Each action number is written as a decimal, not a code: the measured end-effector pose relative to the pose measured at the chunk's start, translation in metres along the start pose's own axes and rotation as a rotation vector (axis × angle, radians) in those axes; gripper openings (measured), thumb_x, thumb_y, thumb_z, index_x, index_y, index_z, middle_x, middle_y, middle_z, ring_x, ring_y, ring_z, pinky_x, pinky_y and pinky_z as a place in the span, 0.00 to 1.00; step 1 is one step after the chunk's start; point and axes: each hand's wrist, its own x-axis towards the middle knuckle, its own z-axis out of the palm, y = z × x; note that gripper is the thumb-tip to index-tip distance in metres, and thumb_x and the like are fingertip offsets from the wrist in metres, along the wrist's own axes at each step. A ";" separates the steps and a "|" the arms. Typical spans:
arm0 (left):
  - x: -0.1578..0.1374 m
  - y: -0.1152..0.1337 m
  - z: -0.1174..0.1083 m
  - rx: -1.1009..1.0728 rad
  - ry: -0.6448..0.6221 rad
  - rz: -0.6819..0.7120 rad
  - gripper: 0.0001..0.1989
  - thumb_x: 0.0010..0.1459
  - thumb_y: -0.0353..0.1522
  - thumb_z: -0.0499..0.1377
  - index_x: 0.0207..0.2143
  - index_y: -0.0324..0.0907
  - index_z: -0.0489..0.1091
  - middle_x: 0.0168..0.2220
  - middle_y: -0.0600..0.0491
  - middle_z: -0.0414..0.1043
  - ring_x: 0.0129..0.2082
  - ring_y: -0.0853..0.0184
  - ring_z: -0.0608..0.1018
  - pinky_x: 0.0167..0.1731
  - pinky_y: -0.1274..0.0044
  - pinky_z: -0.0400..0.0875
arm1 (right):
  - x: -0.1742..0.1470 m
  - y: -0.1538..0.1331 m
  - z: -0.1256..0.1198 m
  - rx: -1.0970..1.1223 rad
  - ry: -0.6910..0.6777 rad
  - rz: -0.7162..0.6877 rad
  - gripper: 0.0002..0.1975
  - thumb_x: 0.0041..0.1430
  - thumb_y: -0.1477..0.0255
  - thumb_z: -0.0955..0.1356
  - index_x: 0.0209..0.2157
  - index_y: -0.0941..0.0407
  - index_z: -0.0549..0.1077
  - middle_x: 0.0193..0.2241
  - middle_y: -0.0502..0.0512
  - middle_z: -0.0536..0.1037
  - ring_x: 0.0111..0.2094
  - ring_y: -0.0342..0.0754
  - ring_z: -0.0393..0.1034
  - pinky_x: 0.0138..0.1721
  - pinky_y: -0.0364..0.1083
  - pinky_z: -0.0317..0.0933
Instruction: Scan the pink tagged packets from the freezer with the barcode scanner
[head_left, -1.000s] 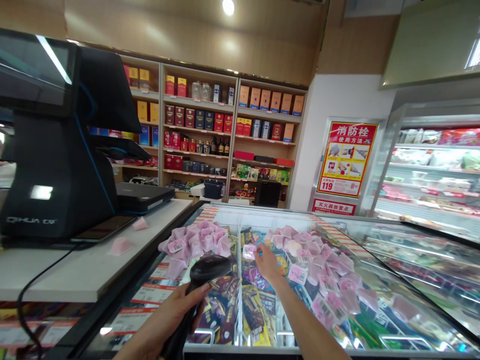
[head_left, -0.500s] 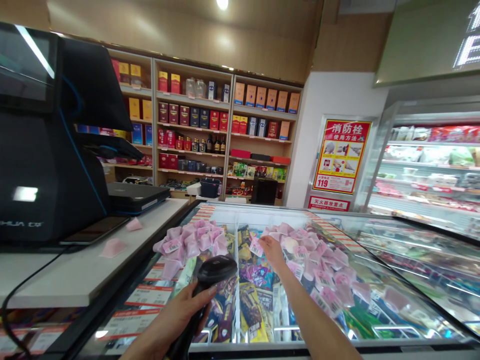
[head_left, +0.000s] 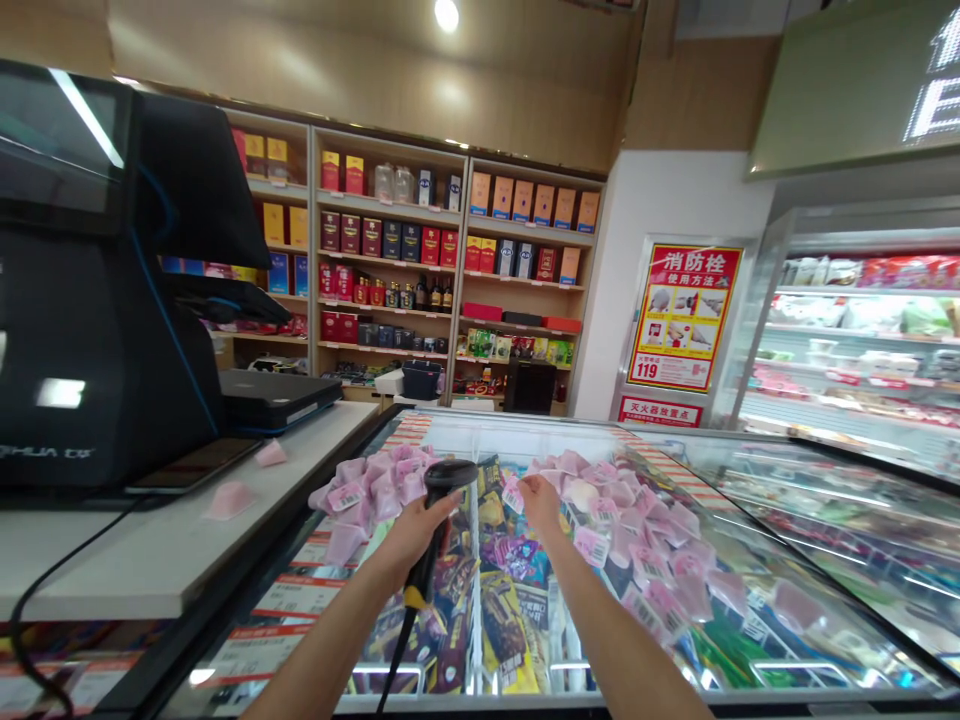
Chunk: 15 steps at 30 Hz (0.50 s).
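A black barcode scanner (head_left: 424, 570) with a yellow band and a trailing cable is gripped in my left hand (head_left: 411, 532). Its head points toward my right hand (head_left: 541, 508), which pinches a small pink packet with a barcode label (head_left: 514, 494) just above the freezer glass. The label faces me. On the glass to the left lies a pile of similar pink packets (head_left: 386, 490), close to the scanner. A larger pile of pink packets (head_left: 652, 530) spreads to the right of my right hand, several with barcode labels showing.
Under the glass of the chest freezer (head_left: 517, 425) lie colourful wrapped packs (head_left: 499, 630). On the left, a white counter (head_left: 112, 570) holds a black checkout terminal (head_left: 90, 320), a phone-like slab (head_left: 195, 465) and two pink packets. Behind are shelves of boxes (head_left: 397, 240).
My left hand has raised the scanner and moved it forward and right, nearer the packet. My right hand stays almost in place, still holding the packet.
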 end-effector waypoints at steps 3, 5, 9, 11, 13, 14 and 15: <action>0.010 -0.004 0.005 -0.002 0.009 -0.024 0.19 0.44 0.46 0.52 0.14 0.41 0.56 0.08 0.59 0.58 0.11 0.76 0.61 0.15 0.82 0.53 | -0.001 -0.008 0.021 -0.070 -0.018 0.004 0.10 0.46 0.72 0.59 0.25 0.58 0.71 0.25 0.55 0.75 0.29 0.48 0.68 0.31 0.45 0.58; 0.011 -0.008 0.007 -0.006 -0.005 -0.033 0.18 0.43 0.46 0.52 0.15 0.41 0.57 0.08 0.60 0.57 0.10 0.76 0.60 0.14 0.82 0.52 | -0.003 -0.016 0.032 -0.094 -0.065 -0.044 0.11 0.47 0.74 0.59 0.27 0.58 0.72 0.26 0.56 0.75 0.30 0.47 0.68 0.33 0.44 0.58; 0.005 -0.011 0.006 -0.018 -0.044 -0.016 0.17 0.43 0.45 0.53 0.16 0.41 0.57 0.09 0.62 0.57 0.10 0.76 0.60 0.14 0.82 0.53 | -0.002 -0.027 0.021 -0.122 -0.138 -0.187 0.13 0.47 0.74 0.60 0.35 0.58 0.70 0.37 0.56 0.73 0.40 0.46 0.65 0.41 0.43 0.56; -0.001 -0.009 0.003 -0.016 -0.072 -0.038 0.18 0.43 0.46 0.53 0.16 0.41 0.57 0.09 0.61 0.57 0.10 0.76 0.60 0.15 0.82 0.54 | -0.001 -0.024 -0.009 -0.150 -0.143 -0.242 0.15 0.45 0.74 0.63 0.38 0.57 0.69 0.42 0.56 0.70 0.45 0.47 0.61 0.45 0.44 0.52; -0.006 -0.009 0.002 -0.023 -0.096 -0.067 0.18 0.43 0.46 0.52 0.16 0.41 0.57 0.10 0.61 0.59 0.11 0.76 0.61 0.15 0.82 0.54 | -0.001 -0.013 -0.048 -0.223 -0.173 -0.298 0.14 0.43 0.74 0.64 0.36 0.57 0.70 0.39 0.57 0.71 0.44 0.50 0.62 0.46 0.47 0.50; -0.008 -0.009 0.002 -0.028 -0.107 -0.075 0.18 0.43 0.45 0.52 0.16 0.41 0.57 0.11 0.61 0.59 0.11 0.76 0.61 0.15 0.82 0.54 | -0.001 -0.005 -0.068 -0.268 -0.210 -0.306 0.14 0.41 0.75 0.65 0.34 0.56 0.71 0.37 0.57 0.72 0.42 0.51 0.62 0.45 0.48 0.51; -0.010 -0.009 0.002 -0.033 -0.115 -0.078 0.17 0.43 0.45 0.52 0.16 0.40 0.57 0.11 0.61 0.59 0.11 0.76 0.61 0.15 0.82 0.54 | -0.003 0.002 -0.086 -0.285 -0.229 -0.292 0.13 0.38 0.76 0.65 0.32 0.56 0.72 0.34 0.57 0.73 0.40 0.53 0.64 0.43 0.49 0.52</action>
